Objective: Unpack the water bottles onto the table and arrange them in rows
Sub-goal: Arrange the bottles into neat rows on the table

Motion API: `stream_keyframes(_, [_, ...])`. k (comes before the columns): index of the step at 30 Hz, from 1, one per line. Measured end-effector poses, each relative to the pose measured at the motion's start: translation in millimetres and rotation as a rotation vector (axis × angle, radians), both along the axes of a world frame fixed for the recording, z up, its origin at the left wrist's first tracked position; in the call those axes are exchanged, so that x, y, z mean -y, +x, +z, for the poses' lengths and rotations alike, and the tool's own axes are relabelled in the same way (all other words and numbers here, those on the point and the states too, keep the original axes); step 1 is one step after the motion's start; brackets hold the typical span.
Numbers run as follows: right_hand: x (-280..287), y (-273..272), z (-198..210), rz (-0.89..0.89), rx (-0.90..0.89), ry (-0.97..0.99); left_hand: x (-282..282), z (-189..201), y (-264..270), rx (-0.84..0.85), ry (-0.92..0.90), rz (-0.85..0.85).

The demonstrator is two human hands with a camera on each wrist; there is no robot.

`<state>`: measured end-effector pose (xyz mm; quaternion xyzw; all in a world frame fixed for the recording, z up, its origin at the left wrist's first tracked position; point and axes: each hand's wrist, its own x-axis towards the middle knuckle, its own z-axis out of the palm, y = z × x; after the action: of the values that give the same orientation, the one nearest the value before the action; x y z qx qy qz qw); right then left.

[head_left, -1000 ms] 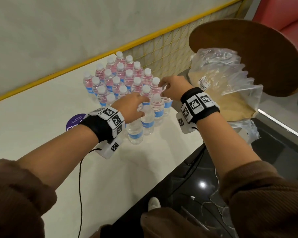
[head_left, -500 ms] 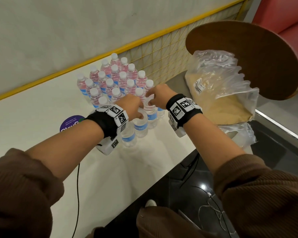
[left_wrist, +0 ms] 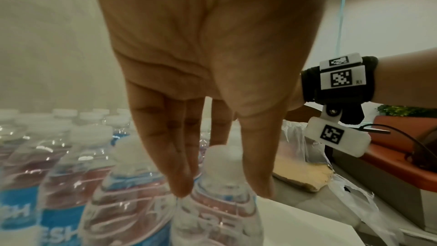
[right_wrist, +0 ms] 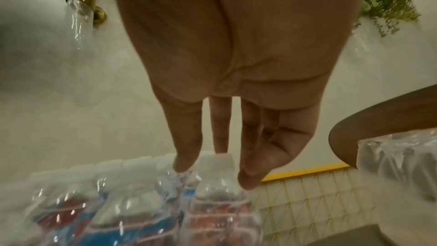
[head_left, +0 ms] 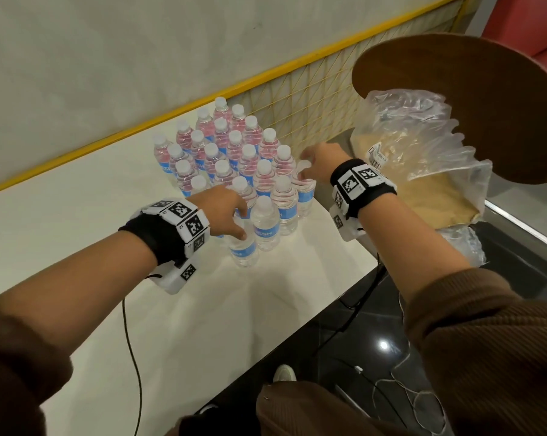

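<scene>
Left hand (head_left: 225,212) and right hand (head_left: 321,162) each spread over a bottle cap.
The left hand's straight fingers flanked the cap of the nearest clear plastic, blue-labelled water bottle (head_left: 245,247). The right hand hung spread about the end bottle (head_left: 305,190), which stood at the rim of the white table (head_left: 202,309). Judged risk: a sideways brush could topple these tall, close-packed bottles, the end one overboard. Wrist views showed gaps between fingers and caps; only the head view showed rows and rim.

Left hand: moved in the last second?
Yes. Against the standing bottles, the left hand has pulled back toward the person and slightly left; its wrist now hides the purple sticker.
</scene>
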<state>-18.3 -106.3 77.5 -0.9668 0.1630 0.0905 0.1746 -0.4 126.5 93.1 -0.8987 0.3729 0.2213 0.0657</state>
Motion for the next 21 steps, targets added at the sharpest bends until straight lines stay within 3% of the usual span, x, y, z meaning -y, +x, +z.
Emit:
stream_keyframes(10, [-1,3,-11,-0.048,0.076,0.013,4,-12,0,0.045,-0.127,0.073])
stream_keyframes(17, [-3,1,-11,-0.068,0.092,0.038,16,-1,-3,0.187,0.042,0.006])
stream_keyframes(21, [-4,0,-14,-0.07,0.11,0.044,45,17,0,0.23,-0.146,-0.068])
